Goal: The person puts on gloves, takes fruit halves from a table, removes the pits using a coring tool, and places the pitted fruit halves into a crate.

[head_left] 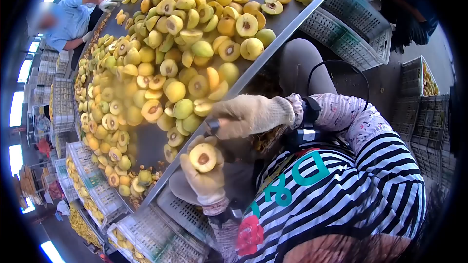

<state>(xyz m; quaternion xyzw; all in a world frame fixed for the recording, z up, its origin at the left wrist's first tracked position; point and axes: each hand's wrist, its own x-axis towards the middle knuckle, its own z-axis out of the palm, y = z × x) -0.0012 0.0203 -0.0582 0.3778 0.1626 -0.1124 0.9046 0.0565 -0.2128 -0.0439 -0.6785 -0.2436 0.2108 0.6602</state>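
Observation:
My left hand, in a pale knit glove, cups a halved yellow peach. Its cut face points up toward me, with the brown pit still in the middle. Just above it, my gloved right hand is closed, fingers curled. A small dark, metallic-looking tool pokes out at its fingertips; the rest is hidden in the grip. Both hands are over the near metal rim of the work table, apart from each other. Beyond the rim lies a large heap of halved peaches, many with pits showing.
Plastic crates stand on the right, and more crates at lower left, some holding peaches. Across the table, a co-worker in a light blue shirt reaches a gloved hand to the heap. Another person in dark clothes is at upper right.

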